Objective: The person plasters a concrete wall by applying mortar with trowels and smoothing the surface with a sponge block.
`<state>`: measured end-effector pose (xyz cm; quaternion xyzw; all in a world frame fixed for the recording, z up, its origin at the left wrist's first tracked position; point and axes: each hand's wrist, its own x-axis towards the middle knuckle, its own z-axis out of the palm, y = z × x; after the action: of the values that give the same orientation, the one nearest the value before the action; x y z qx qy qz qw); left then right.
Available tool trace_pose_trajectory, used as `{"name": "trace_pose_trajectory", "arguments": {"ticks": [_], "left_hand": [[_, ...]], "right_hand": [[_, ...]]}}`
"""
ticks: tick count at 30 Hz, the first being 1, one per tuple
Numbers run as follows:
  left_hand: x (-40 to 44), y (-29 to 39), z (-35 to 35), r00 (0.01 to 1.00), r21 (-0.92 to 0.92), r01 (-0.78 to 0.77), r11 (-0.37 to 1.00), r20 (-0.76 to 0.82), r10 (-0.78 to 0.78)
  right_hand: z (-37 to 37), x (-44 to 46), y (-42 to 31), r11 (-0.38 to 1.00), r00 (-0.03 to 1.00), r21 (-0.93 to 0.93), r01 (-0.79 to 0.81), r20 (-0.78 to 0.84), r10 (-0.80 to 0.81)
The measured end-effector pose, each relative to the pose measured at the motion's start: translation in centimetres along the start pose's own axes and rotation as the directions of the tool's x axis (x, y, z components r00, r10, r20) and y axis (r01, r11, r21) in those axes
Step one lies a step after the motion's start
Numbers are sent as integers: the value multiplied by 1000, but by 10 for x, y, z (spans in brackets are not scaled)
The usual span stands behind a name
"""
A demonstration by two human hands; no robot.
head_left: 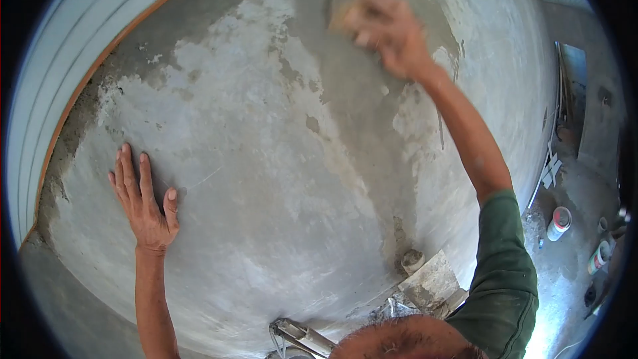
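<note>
Loads of free room on the wall (pixel 252 126) between the left hand's (pixel 145 203) fingers and the right hand (pixel 389 33), so you could slide across there. Well left of the left fingers, orange trim (pixel 98 63) hems you in. A blurry tan block (pixel 340 16) is in the right fingers' grip, blocking their left side. Far below those fingers, a pipe stub (pixel 413 261) and a slab (pixel 430 282) get in the way.

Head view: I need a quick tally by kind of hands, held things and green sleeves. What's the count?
Hands: 2, the left hand laid on the wall and the right hand raised
Held things: 1, a tan block, blurred, in the right grip
Green sleeves: 1, the right sleeve
Total: 4
</note>
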<state>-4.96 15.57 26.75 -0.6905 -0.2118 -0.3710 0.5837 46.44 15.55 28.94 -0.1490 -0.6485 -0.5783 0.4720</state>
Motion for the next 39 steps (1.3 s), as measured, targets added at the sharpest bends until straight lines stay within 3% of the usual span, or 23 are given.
{"name": "trace_pose_trajectory", "arguments": {"ticks": [1,2,4,6,8,9,11,14,15,19,21,22,24,25,29,31,32,34,39], "left_hand": [[0,0,2,1000,6,1,1000,-7,-1],[1,0,3,1000,10,-7,1000,-12,7],[1,-2,1,1000,-7,-19,1000,4,19],[3,-2,1,1000,-13,-20,1000,-14,20],[-1,-3,0,1000,-19,0,1000,15,0],[-3,-2,0,1000,-24,6,1000,16,-6],[1,-1,2,1000,-2,5,1000,-2,-5],[1,-2,2,1000,-13,2,1000,0,-2],[0,-2,3,1000,-17,1,1000,-5,-1],[-2,-3,1,1000,1,10,1000,-2,-10],[3,-1,2,1000,0,-18,1000,-4,18],[3,-2,2,1000,-2,-14,1000,-3,14],[1,-1,1,1000,-4,-11,1000,0,11],[1,-2,0,1000,-9,-6,1000,12,6],[2,0,2,1000,-21,4,1000,-4,-4],[1,-2,2,1000,-13,1,1000,-6,-1],[1,-2,2,1000,-13,0,1000,0,0],[2,-2,0,1000,-13,0,1000,3,0],[2,-2,2,999,-20,-28,999,15,28]], "right_hand": [[-5,9,23,971,969,-41,-237,-84,234],[-14,10,34,880,874,-67,-470,-177,454],[-5,41,12,866,862,-31,-499,-116,493],[-6,47,-6,865,863,-9,-502,-71,501],[-6,28,-22,991,984,-15,-130,118,131],[-8,23,-6,992,984,-14,-128,125,128],[-12,17,40,836,840,-86,-542,-95,535],[-1,51,26,896,893,-13,-444,-94,441],[6,52,15,952,954,-74,-297,2,298],[-4,24,38,982,984,-81,-169,43,173],[-14,29,54,857,855,-66,-511,-138,499],[-12,31,54,851,850,-68,-521,-136,509],[-2,46,30,966,965,-7,-260,-13,260],[-5,41,6,967,966,-43,-253,39,255],[-12,13,43,937,945,-132,-323,12,327],[-6,30,54,877,880,-90,-473,-111,463],[-6,35,48,876,878,-87,-475,-111,465],[-7,40,34,970,971,-59,-236,33,238],[-4,46,60,914,919,-96,-393,-55,390]]}}
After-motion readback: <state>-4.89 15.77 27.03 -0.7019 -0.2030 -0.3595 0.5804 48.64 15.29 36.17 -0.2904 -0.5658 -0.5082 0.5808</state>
